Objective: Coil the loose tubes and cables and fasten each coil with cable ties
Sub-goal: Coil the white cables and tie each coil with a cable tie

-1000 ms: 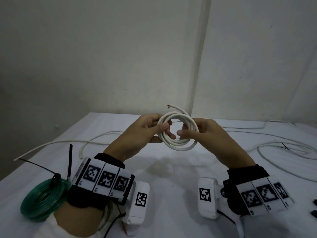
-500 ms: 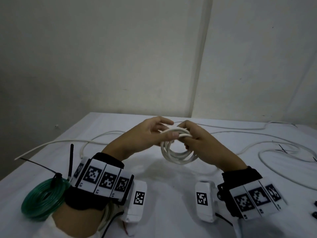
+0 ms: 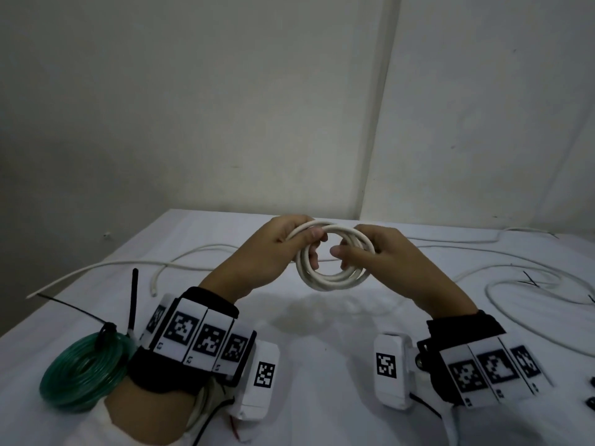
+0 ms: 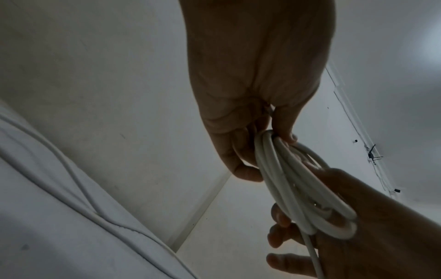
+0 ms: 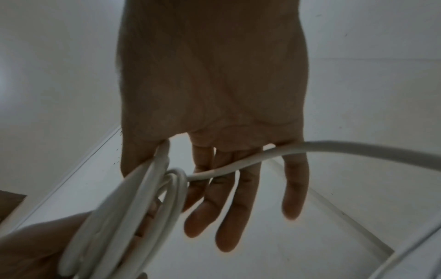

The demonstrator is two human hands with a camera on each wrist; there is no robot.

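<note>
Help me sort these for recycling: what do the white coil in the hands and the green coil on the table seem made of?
White coil: likely a cable in a matte plastic sheath, smooth, opaque, bending in springy loops.
Green coil: probably soft plastic tubing, glossy and translucent, with light showing through its turns.

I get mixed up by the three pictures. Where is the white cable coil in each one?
Head: the white cable coil is at the centre, held up between left hand and right hand.
Left wrist: lower right, hanging from the left hand's fingers.
Right wrist: lower left, edge-on, a strand crossing the right hand's fingers.
Shared landmark: the wall corner behind the table.
</note>
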